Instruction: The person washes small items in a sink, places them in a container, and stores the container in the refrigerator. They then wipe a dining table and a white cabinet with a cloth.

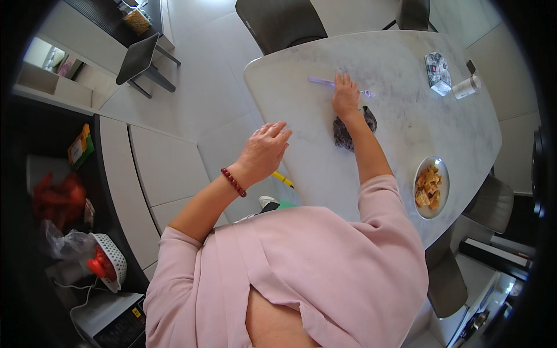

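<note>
My right hand (346, 95) reaches over the marble-look table (300, 130), laid across a thin purple stick-like item (321, 81) whose two ends show on either side of it. Whether the fingers grip it cannot be seen. Under my right wrist and forearm lies a dark, crumpled cloth (343, 135), partly hidden by the arm. My left hand (265, 148), with a red bead bracelet at the wrist, hovers by the table's left edge, fingers slightly spread and holding nothing. Below it, a yellow, dark-tipped object (283, 179) shows beside the table edge.
An oval plate of food pieces (444, 191) stands at the table's right. Farther back are a tissue pack (437, 71) and a white cup (467, 87) on its side. Dark chairs (283, 24) surround the table; a stool (138, 61) and open shelving are on the left.
</note>
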The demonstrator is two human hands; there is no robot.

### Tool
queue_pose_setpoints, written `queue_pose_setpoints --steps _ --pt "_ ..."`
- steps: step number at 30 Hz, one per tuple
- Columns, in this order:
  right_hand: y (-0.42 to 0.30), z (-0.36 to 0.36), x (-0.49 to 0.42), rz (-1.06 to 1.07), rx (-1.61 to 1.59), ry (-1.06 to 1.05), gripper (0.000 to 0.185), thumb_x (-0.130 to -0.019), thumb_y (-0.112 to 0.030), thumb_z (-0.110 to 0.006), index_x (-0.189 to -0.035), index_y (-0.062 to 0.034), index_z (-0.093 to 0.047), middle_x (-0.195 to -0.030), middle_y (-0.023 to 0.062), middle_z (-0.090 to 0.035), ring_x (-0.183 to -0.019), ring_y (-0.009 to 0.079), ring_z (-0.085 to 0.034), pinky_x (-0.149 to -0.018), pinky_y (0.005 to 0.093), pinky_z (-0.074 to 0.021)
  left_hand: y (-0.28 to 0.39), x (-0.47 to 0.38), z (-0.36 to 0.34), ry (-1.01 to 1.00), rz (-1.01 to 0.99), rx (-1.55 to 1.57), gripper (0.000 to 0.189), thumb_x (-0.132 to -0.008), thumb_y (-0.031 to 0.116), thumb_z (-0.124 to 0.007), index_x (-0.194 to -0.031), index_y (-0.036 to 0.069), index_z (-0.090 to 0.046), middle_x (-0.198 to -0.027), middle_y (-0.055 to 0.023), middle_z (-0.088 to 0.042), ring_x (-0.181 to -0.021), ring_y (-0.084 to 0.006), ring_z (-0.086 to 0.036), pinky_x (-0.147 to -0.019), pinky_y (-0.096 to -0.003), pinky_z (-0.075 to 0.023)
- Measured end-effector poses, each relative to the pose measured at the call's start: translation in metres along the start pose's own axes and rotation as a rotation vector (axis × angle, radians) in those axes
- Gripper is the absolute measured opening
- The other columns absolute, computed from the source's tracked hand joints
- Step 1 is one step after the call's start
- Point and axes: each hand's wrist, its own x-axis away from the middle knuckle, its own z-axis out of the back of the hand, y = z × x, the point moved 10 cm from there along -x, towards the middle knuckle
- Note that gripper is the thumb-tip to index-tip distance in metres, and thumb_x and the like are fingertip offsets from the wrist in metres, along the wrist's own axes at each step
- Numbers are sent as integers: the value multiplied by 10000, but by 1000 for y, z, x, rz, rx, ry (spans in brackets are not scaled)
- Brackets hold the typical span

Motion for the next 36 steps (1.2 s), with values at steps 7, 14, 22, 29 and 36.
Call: queue_pose_setpoints --steps 7,14,22,29,36 --pt "-20 -22 -18 262 35 -12 97 -778 -110 -506 -779 -90 -601 -756 120 -593 -783 302 -585 -722 425 -451 -34 12 -26 -164 100 -67 252 -837 91 -562 -1078 21 -537 -1143 -139 -555 -1065 -319 -528 -888 -388 -453" --pt "-138 77 20 706 -398 211 169 -770 9 -566 -937 -18 -557 -933 134 -591 -872 323 -534 -788 419 -429 -86 47 -11 244 793 1343 319 -916 288 -514 -959 -27 -536 -873 -168 -623 -686 -238 -648 -582 -323 -547" --pt "-283 145 74 1122 -797 162 271 -737 32 -577 -1007 14 -568 -1070 169 -589 -936 355 -567 -795 417 -477 -77 103 40 248 638 1787 225 -910 244 -554 -937 22 -536 -738 -119 -628 -588 -168 -626 -520 -269 -518" --pt "-393 208 93 992 -1471 -241 324 -813 66 -515 -1131 20 -558 -1088 164 -588 -925 259 -604 -796 333 -498 -73 221 147 986 552 1232 219 -900 87 -550 -1084 -13 -487 -792 -109 -639 -632 -128 -602 -543 -243 -502" --pt "-528 240 192 1030 -1376 -1296 263 -817 -83 -590 -1048 43 -588 -877 143 -616 -736 195 -617 -652 311 -495 -58 341 207 1569 496 713 246 -892 -37 -495 -1132 6 -462 -952 -106 -619 -679 -112 -593 -566 -239 -507"
